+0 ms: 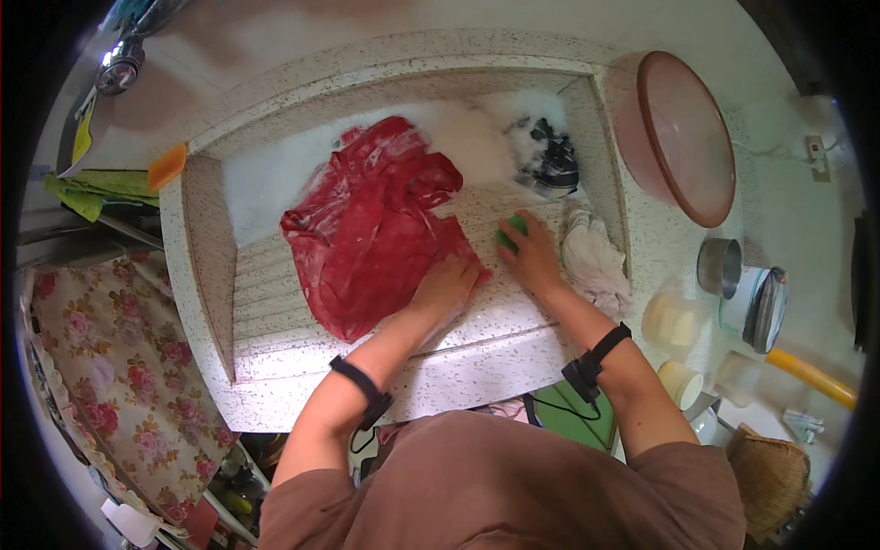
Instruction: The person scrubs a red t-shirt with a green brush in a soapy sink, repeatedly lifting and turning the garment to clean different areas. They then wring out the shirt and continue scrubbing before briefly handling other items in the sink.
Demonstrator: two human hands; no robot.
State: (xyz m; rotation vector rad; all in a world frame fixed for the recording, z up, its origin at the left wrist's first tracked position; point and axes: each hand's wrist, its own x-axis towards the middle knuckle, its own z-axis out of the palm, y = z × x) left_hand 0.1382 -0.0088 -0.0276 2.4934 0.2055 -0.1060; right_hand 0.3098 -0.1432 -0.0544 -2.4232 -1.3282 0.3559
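A wet red garment (pixel 376 220), streaked with suds, lies bunched over the ribbed slope of a speckled stone wash basin (pixel 206 266). My left hand (pixel 449 284) is closed on the garment's near right edge, its fingertips partly lost in the cloth. Just to the right, my right hand (pixel 533 261) grips a small green block (pixel 510 235), perhaps soap or a scrubber; most of it is hidden under the fingers. Beside that hand a wet whitish cloth (pixel 591 257) lies crumpled. Farther back, a dark shoe-like item (pixel 555 165) sits in the foam.
Foamy water (pixel 266 197) fills the basin's far part. A pinkish plastic tub (pixel 687 137) leans at the right, with a metal cup (pixel 720 266) and pale containers (pixel 678 383) nearer me. An orange block (pixel 168 168) rests on the left rim, near a green cloth (pixel 101 191).
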